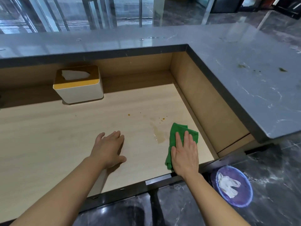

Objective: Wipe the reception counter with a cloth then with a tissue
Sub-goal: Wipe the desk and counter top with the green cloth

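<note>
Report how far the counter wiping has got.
Done: nothing looks finished; a brown smear and orange drops lie on the counter. In hand: the right hand presses the green cloth flat beside the smear; the left hand rests on the wood. Left: the cloth wipe, then a tissue from the box.

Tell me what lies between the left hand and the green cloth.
Head view: a brownish spill smear on the wooden desk lies between left hand and green cloth; orange droplets sit just beyond it.
</note>
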Demonstrator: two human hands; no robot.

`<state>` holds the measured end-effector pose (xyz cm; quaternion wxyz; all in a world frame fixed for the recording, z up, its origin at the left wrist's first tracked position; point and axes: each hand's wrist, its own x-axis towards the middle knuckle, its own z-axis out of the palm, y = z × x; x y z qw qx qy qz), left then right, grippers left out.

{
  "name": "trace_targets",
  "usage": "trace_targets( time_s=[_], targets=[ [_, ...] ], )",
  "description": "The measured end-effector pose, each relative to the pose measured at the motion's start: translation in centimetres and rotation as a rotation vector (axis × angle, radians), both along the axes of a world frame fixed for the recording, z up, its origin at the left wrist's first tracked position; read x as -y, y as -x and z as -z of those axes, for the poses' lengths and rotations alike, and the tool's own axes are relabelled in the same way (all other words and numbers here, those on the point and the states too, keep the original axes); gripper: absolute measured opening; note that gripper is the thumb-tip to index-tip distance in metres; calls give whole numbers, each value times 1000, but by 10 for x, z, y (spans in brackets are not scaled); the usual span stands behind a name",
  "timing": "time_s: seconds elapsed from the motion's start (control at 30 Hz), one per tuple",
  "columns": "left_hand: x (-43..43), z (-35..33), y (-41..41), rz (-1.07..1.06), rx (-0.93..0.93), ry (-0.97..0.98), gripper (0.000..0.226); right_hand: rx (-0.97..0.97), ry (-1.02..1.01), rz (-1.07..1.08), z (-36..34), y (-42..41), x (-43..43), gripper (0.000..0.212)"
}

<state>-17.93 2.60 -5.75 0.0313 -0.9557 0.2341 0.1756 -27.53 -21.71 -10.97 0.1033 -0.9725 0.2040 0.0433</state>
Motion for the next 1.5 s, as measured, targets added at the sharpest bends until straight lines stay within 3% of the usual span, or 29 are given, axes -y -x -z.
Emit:
trace_targets(
  time_s=[0.13, 0.3, 0.43, 0.6, 0.77, 0.97, 1.1, 1.23, 1.37, 1.5],
  targets=[
    [-16, 0, 4, -41, -5, 9, 67, 11, -19, 131, -2, -33, -48, 60],
    [-15, -1, 4, -60, -51, -22, 81, 10, -91, -91, 0, -34, -118, 60],
    [-18, -4, 4, -53, -65, -13, 80, 30, -57, -272, -2, -17, -61, 73],
    [-16, -6, 2, -28, -42, -30, 77, -11, 58, -70, -3, -40, 56, 58],
    [-15, -2, -1, -19, -70, -46, 87, 5, 75, 22, -3, -106, 37, 58],
    [-18, 2, -2, -31, -91, -46, 93, 2, -9, -370, -1, -141, -86, 57],
    [-22, 2, 0, -42, -92, -23, 94, -12, -52, -526, -5, -90, -72, 63],
    [-24, 2, 4, -61, -93, 23, 92, -24, 27, -404, -6, -64, 5, 83],
    [-24, 4, 2, -64, -103, 43, 92, -52, 82, -180, -6, -96, 55, 64],
    [-22, 6, -3, -34, -109, 13, 92, -75, 40, -63, -6, -161, 12, 58]
  ],
)
